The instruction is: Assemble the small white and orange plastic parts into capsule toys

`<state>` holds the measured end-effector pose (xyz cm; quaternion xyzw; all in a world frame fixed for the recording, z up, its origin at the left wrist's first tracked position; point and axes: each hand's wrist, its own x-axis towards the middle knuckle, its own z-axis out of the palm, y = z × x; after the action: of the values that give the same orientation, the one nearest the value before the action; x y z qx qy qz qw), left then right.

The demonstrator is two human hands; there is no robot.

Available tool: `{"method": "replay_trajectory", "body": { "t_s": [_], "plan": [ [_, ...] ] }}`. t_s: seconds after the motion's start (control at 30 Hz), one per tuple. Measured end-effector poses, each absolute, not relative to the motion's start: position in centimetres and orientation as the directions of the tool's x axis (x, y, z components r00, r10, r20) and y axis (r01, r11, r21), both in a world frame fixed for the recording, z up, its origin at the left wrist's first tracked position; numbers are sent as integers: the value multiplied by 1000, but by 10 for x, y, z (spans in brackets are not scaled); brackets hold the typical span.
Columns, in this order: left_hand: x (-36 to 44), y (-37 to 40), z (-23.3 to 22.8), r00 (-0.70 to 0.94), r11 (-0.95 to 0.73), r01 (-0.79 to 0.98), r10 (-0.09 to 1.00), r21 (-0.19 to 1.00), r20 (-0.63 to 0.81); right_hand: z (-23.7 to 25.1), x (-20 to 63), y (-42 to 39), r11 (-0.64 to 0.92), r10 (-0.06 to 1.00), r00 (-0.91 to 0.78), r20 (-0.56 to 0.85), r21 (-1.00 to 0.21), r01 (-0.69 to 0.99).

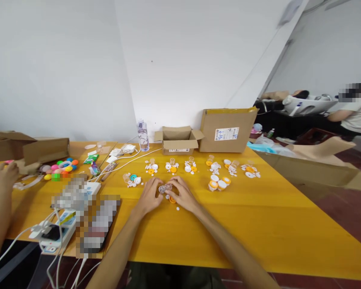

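Note:
Near the middle of the table my two hands meet over small plastic parts. My left hand is closed, its fingertips on a small round clear plastic piece. Opposite it, my right hand pinches a small clear plastic cup; the two pieces are close together, and I cannot tell whether they are joined. Below the fingers lies an orange round cap, partly covered by my right hand. A white disc rests nearer to me.
Small piles of white and orange parts with clear cups stand in a row beyond my hands. Several assembled white-orange pieces sit right. Behind are an open carton, a large box and a bottle. A power strip and another person's hand are left.

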<state>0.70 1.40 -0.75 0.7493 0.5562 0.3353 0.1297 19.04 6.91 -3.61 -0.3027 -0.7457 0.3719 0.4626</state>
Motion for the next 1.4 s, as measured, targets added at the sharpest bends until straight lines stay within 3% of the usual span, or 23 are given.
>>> {"method": "replay_trajectory", "body": {
  "t_s": [0.17,0.3,0.6,0.87,1.03,1.23,1.4],
  "plan": [
    [6,14,-9,175,-356,779,914,516,366,-34,191,71,546,789,-398,469,-832,101],
    [6,14,-9,175,-362,780,910,511,376,-36,198,66,528,828,-294,478,-841,120],
    [3,16,-9,185,-381,765,902,519,391,-44,204,66,556,830,-254,496,-766,324],
    [-1,19,-14,131,-379,739,892,557,433,-39,205,57,629,764,-247,597,-602,492],
    [-6,25,-22,106,-375,787,864,490,492,-28,207,47,724,650,-293,701,-455,518],
    [-7,26,-30,126,-393,826,827,404,548,-20,215,40,837,505,-613,607,-172,519],
    [-2,20,-23,203,-461,807,803,368,561,-20,216,41,829,510,-644,570,-126,545]
  ]
}}
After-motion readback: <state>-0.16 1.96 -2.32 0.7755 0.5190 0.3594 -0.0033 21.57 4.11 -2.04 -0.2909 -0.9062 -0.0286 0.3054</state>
